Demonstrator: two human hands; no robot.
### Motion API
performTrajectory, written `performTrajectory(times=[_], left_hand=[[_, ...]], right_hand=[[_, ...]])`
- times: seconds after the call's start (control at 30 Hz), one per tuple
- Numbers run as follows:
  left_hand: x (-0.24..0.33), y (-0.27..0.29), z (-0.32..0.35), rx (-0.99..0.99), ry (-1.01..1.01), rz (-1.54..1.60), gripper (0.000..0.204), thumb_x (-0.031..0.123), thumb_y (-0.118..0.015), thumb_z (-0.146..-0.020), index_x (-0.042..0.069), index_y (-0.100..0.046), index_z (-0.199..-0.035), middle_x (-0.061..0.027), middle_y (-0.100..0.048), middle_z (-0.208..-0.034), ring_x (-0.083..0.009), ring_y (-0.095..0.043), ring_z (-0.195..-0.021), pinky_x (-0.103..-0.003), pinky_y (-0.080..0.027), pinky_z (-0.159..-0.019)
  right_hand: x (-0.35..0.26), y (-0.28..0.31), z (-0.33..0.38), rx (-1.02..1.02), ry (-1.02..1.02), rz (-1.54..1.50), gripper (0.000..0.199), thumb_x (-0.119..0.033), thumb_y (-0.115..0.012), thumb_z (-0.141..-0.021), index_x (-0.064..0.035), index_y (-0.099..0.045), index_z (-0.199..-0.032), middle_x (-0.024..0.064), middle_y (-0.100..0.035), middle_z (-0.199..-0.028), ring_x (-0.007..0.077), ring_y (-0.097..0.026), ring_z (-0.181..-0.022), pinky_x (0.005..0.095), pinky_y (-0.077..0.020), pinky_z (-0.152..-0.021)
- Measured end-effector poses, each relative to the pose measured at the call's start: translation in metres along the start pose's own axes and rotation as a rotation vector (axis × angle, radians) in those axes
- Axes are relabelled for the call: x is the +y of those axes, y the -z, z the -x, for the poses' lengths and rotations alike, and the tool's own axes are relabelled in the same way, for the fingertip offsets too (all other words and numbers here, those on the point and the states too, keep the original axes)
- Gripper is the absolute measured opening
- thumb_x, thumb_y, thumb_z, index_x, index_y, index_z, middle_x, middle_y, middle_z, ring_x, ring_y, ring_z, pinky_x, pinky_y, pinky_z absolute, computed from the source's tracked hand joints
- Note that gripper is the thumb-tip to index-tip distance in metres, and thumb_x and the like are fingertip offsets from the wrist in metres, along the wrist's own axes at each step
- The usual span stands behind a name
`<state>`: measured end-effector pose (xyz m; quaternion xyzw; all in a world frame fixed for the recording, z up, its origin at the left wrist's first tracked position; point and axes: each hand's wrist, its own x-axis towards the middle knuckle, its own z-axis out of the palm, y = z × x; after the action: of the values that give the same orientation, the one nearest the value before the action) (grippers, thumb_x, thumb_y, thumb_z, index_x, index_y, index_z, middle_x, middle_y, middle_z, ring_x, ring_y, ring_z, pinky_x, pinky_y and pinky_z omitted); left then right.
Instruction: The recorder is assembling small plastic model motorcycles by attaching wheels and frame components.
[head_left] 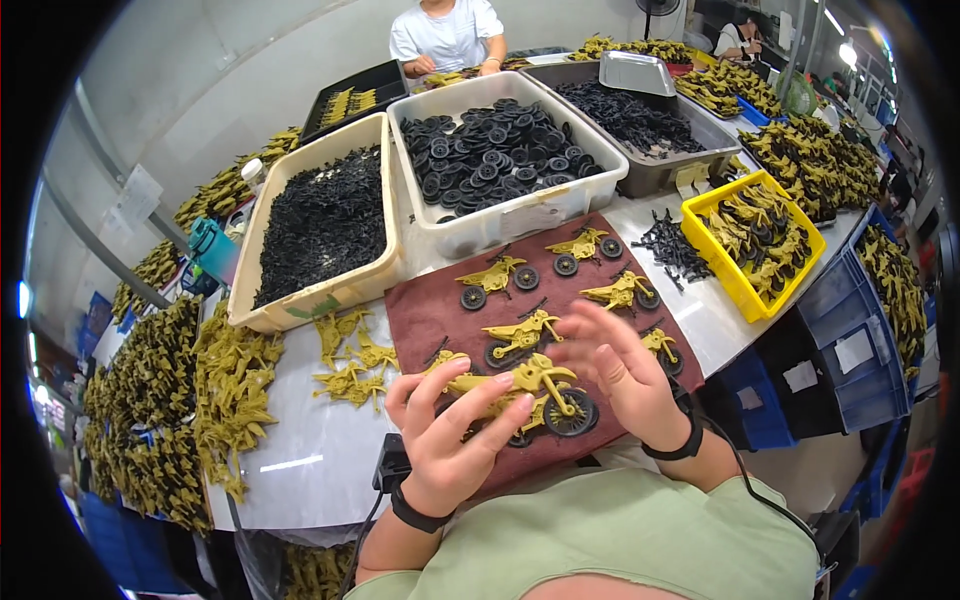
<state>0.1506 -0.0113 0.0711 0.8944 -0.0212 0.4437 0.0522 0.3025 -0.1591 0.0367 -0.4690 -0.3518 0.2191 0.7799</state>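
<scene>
My left hand (445,445) is closed around a mustard-yellow toy motorcycle (542,376), held above a dark red cloth (420,325). A black front wheel (572,412) sits in its fork. Just right of it, my right hand (632,385) is raised with its fingers apart; the fingertips are smeared by motion, and I see nothing in them. Other toy motorcycles with black wheels lie on the cloth in rough rows, such as one at the back (583,246) and one in the middle (520,333). My hands partly hide the nearest ones.
Loose yellow body parts (350,385) lie left of the cloth. Behind stand a cream tub (392,245) of small black parts and a white tub (520,222) of black wheels. At right is a yellow basket (760,300) of toy motorcycles. A person (445,40) sits across the table.
</scene>
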Motion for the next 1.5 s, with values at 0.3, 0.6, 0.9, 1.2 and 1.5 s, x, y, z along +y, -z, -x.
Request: performTrajectory(times=[0.3, 0.6, 0.9, 1.2, 1.5], left_hand=[[-0.006, -0.012, 0.013, -0.071, 0.416, 0.613, 0.087, 0.014, -0.073, -0.081, 0.001, -0.018, -0.147, -0.0194, -0.042, -0.141, -0.0339, -0.044, -0.127, -0.044, -0.041, -0.098], [-0.007, -0.006, 0.021, -0.104, 0.694, 0.935, 0.033, 0.008, -0.071, -0.082, -0.006, -0.063, -0.111, -0.0165, -0.069, -0.106, -0.0229, -0.067, -0.096, -0.029, -0.053, -0.082], [-0.027, -0.011, 0.011, -0.297, 0.395, 0.612, 0.035, -0.004, -0.073, -0.072, 0.004, -0.066, -0.105, -0.0134, -0.065, -0.104, -0.0288, -0.065, -0.088, -0.032, -0.054, -0.074], [-0.139, -0.046, 0.022, -0.230, 0.480, 0.115, 0.027, 0.003, -0.073, -0.072, 0.005, -0.068, -0.099, -0.0095, -0.054, -0.101, -0.0279, -0.055, -0.091, -0.036, -0.047, -0.078], [-0.186, -0.062, 0.056, -0.478, 0.567, -0.287, 0.026, 0.018, -0.066, -0.082, 0.014, -0.066, -0.107, -0.0110, -0.057, -0.110, -0.0314, -0.052, -0.108, -0.049, -0.039, -0.090]], right_hand=[[0.002, -0.007, 0.000, -0.160, -0.144, 0.156, 0.039, -0.001, -0.066, -0.086, 0.0006, -0.054, -0.123, 0.0080, -0.064, -0.111, 0.0151, -0.063, -0.098, 0.0290, -0.0510, -0.086], [0.001, -0.007, -0.006, -0.236, 0.074, 0.429, 0.037, 0.002, -0.072, -0.078, 0.0002, -0.060, -0.112, 0.0103, -0.064, -0.105, 0.0193, -0.063, -0.097, 0.0283, -0.0512, -0.082], [0.009, -0.006, -0.005, -0.201, 0.013, 0.637, 0.028, -0.006, -0.075, -0.076, -0.0009, -0.065, -0.102, 0.0104, -0.062, -0.096, 0.0204, -0.061, -0.083, 0.0324, -0.0498, -0.075], [-0.001, 0.000, -0.014, -0.149, 0.054, 0.654, 0.035, -0.009, -0.067, -0.085, -0.0019, -0.055, -0.118, 0.0091, -0.055, -0.115, 0.0169, -0.059, -0.097, 0.0282, -0.0484, -0.082], [0.000, 0.024, -0.004, -0.030, -0.037, 0.551, 0.033, 0.001, -0.060, -0.087, 0.0001, -0.054, -0.119, 0.0094, -0.059, -0.108, 0.0151, -0.060, -0.091, 0.0272, -0.0486, -0.081]])
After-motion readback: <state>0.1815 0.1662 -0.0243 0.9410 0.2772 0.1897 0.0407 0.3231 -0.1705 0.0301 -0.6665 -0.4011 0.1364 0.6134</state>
